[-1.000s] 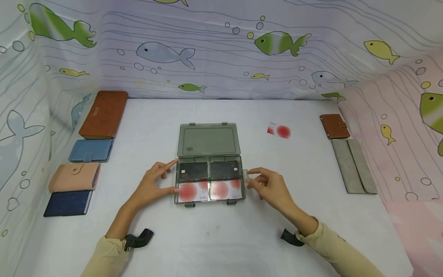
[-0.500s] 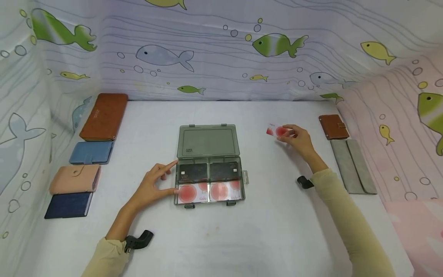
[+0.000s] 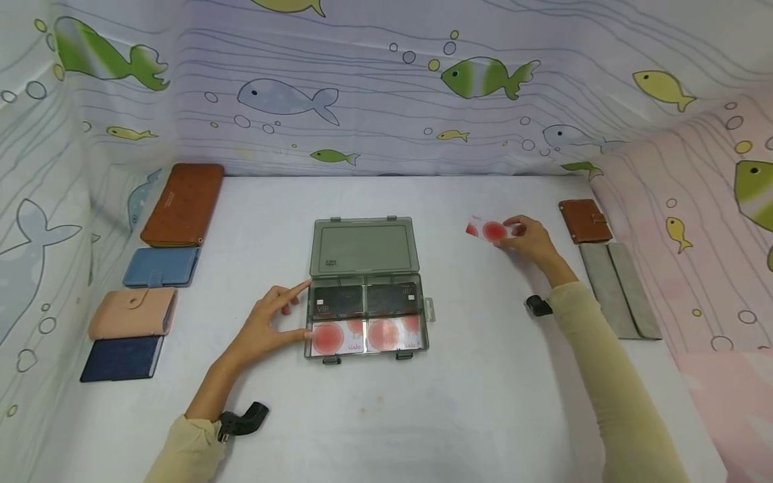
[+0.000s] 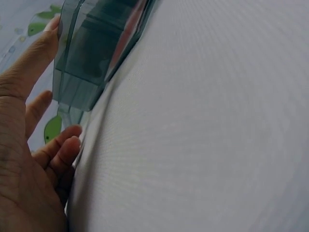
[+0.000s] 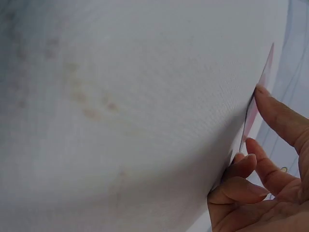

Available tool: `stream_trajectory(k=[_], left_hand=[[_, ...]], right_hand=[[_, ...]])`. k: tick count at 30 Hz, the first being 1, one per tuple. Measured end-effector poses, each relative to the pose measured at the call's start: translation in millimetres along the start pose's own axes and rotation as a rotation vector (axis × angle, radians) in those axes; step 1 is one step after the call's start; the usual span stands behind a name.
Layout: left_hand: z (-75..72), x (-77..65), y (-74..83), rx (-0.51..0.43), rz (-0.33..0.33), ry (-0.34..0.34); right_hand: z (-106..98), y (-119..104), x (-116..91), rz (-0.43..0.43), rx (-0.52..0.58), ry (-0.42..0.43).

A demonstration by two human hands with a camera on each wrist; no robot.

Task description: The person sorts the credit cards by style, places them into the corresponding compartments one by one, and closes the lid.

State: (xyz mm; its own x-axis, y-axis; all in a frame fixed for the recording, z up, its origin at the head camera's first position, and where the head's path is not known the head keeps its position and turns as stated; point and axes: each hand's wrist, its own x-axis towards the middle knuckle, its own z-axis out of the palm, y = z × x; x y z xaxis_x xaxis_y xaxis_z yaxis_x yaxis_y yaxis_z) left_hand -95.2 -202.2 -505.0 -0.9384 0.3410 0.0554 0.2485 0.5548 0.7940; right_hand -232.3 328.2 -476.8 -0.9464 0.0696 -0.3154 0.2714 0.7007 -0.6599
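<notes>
A translucent grey-green plastic card case lies with its lid folded back. Two black VIP cards fill its upper compartments, and two white cards with red circles fill the lower ones. My left hand touches the case's left side with thumb and forefinger spread; the left wrist view shows fingertips at the case wall. Farther right, my right hand pinches a loose white card with a red circle by its right end. In the right wrist view, that card is seen nearly edge-on.
Down the left side lie a brown wallet, a blue wallet, a pink wallet and a navy booklet. On the right are a small brown wallet and a grey sleeve. Patterned cloth walls surround the table.
My right hand has left the right side of the case, moved up and right to the loose card, and taken its right end. The left hand stays in place at the case.
</notes>
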Motion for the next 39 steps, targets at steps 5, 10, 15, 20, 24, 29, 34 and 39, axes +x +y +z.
stream_trajectory(k=[5,10,15,20,24,29,34,39], left_hand=[[-0.3,0.2,-0.3,0.002,-0.003,0.002],[-0.4,0.9,-0.2,0.011,-0.009,-0.001],[-1.7,0.3,1.2,0.012,-0.02,-0.008],[-1.3,0.6,1.4,0.014,-0.015,-0.009],[-0.7,1.1,1.1,0.026,-0.008,-0.008],[-1.0,1.6,1.5,0.033,-0.014,-0.01],[-1.2,1.1,-1.0,0.04,-0.001,-0.005],[-1.3,1.8,-3.5,0.035,0.021,0.0]], right_hand=[[2,3,1,-0.037,-0.007,0.034],[4,5,-3,-0.06,0.084,0.108],[7,2,-19,-0.056,0.294,0.182],[11,-16,-51,-0.017,0.445,0.178],[19,-42,-83,-0.037,0.533,0.086],[40,-76,-118,-0.104,0.517,-0.068],[71,-106,-141,-0.167,0.465,-0.202],[108,-131,-154,-0.199,0.462,-0.32]])
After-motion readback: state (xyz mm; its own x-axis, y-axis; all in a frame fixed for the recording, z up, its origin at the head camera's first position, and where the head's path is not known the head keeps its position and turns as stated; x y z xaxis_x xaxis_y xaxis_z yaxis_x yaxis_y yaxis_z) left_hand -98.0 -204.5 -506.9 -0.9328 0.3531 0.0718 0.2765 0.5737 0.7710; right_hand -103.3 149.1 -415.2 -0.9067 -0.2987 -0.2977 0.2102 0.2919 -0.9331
